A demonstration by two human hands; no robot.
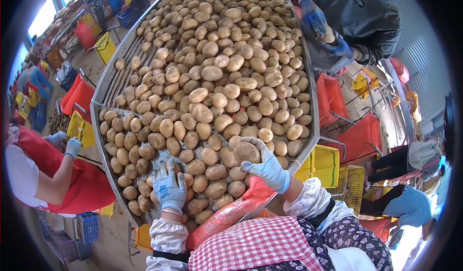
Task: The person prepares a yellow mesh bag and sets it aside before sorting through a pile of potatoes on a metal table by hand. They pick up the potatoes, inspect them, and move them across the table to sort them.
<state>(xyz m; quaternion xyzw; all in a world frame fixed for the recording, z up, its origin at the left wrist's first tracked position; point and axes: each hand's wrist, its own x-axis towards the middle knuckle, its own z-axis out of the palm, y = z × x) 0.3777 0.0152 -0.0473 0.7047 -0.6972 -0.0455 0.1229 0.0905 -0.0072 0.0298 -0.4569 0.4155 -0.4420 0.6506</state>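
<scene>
A broad heap of potatoes [212, 73] covers the metal sorting table [103, 160] in front of me. My right hand [269, 168], in a light blue glove, grips a large brown potato [246, 154] between thumb and fingers, just above the others. My left hand [170, 188], gloved the same way, lies palm down at the near part of the table. Its fingers stretch forward and touch or lie beside potatoes; its palm is hidden. Rolled red plastic [236, 213] covers the table's near edge, between my forearms.
On the left stands a person in a red apron [77, 184], hands near the table. Another person in a dark jacket [352, 15] stands at the far right side. Red bags [359, 138], a yellow bag [324, 166] and a yellow crate [354, 189] are at the right.
</scene>
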